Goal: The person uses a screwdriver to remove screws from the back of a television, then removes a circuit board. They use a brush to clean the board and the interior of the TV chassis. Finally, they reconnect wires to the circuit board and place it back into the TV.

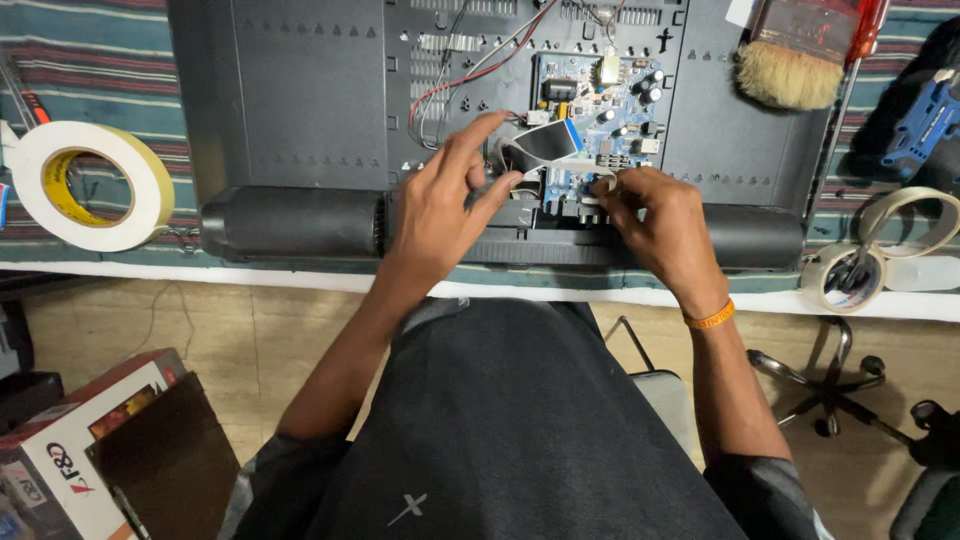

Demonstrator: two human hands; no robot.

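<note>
We see back cover already off black monitor (pixel 300 110) on counter (pixel 600 285); blue circuit board (pixel 600 110) exposed; left hand (pixel 440 215) pinches grey ribbon cable (pixel 545 145), still plugged at board; right hand (pixel 665 225) curled narrow, fingertips pressing board's lower edge.

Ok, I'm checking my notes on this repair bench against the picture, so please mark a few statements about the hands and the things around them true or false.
1. The left hand pinches a flat ribbon cable with a blue end. True.
2. The circuit board is green. False: it is blue.
3. The right hand rests at the board's lower edge. True.
4. A paintbrush lies left of the black back panel. False: it lies at the upper right.
5. The right wrist wears an orange band. True.
6. The big tape roll on the left is black. False: it is white and yellow.
</note>
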